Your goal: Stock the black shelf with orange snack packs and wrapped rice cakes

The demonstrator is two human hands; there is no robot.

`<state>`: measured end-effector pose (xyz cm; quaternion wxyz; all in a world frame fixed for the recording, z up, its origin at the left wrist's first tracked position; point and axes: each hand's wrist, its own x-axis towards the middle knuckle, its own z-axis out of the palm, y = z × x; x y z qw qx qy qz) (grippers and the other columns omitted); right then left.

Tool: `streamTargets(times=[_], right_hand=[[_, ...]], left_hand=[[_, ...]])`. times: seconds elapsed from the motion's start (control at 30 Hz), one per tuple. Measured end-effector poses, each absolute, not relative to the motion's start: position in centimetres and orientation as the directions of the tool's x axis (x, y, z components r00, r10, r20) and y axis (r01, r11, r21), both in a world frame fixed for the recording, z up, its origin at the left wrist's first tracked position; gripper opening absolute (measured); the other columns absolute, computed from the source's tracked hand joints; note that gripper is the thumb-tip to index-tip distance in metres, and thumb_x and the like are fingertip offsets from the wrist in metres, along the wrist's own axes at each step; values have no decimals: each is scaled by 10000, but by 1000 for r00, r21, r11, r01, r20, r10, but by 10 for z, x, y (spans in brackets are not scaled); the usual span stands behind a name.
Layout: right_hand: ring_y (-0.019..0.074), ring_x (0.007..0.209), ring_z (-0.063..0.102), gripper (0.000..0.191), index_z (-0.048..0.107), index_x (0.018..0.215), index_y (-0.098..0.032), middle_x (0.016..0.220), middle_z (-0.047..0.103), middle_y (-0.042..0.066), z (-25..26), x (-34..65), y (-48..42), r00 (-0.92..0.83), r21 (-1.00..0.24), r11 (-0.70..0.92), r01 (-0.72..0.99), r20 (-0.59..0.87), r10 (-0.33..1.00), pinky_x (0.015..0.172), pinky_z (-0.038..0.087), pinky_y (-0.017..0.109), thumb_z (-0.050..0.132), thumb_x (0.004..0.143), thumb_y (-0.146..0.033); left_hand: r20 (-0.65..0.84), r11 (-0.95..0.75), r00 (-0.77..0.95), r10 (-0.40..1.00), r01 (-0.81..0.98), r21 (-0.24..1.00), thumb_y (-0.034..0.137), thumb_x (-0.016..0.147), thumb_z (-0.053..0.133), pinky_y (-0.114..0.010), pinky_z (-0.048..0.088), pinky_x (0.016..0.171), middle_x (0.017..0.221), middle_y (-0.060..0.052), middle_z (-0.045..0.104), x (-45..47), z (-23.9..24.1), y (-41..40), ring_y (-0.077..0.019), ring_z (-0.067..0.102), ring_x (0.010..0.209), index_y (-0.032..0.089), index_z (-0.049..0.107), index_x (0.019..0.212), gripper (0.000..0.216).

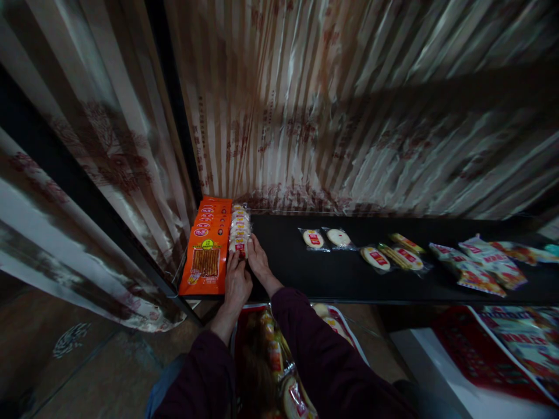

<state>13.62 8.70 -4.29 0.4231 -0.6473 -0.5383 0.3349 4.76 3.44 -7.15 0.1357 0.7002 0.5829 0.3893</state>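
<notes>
Both the left hand (237, 283) and right hand (258, 260) have fingers closed on the row of clear-wrapped round white rice crackers (240, 228) just beside the orange snack packets (208, 247) on the black shelf (332, 273); pressing evenly should keep the row straight.

Bare shelf (283, 262) lies open between the cracker row (240, 228) and loose packets (325, 238); curtain (349, 116) closes the back.

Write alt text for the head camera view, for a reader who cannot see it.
Both hands, the left hand and the right hand, press on a row of round snack packets lined up beside a stack of orange packets at the left end of a black shelf. More loose packets lie scattered to the right, before a striped curtain.
</notes>
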Motion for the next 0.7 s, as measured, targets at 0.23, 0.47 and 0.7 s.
streamTargets(times=[0.23, 0.47, 0.7], right_hand=[[199, 1378, 356, 611, 332, 1438, -94, 1481, 389, 129, -42, 137, 93, 221, -908, -66, 413, 29, 975, 1153, 251, 358, 247, 951, -453], [208, 1383, 348, 690, 268, 1467, -94, 1499, 357, 131, -36, 138, 109, 184, -930, -90, 356, -25, 983, 1152, 250, 352, 234, 936, -533], [205, 1374, 365, 691, 285, 1465, -123, 1481, 393, 115, -38, 138, 109, 161, -935, -75, 346, -19, 987, 1152, 250, 357, 236, 928, -554]], left_hand=[[393, -287, 18, 919, 715, 638, 25, 758, 429, -460, 351, 1132, 1412, -128, 479, 47, -73, 35, -263, 327, 1386, 115, 639, 1113, 422], [422, -301, 21, 906, 732, 610, 48, 784, 425, -461, 362, 1122, 1404, -111, 492, 48, -76, 36, -256, 337, 1382, 134, 652, 1072, 377], [455, -327, 28, 890, 734, 595, 31, 773, 431, -475, 379, 1110, 1391, -120, 504, 47, -79, 36, -263, 351, 1374, 137, 656, 1051, 373]])
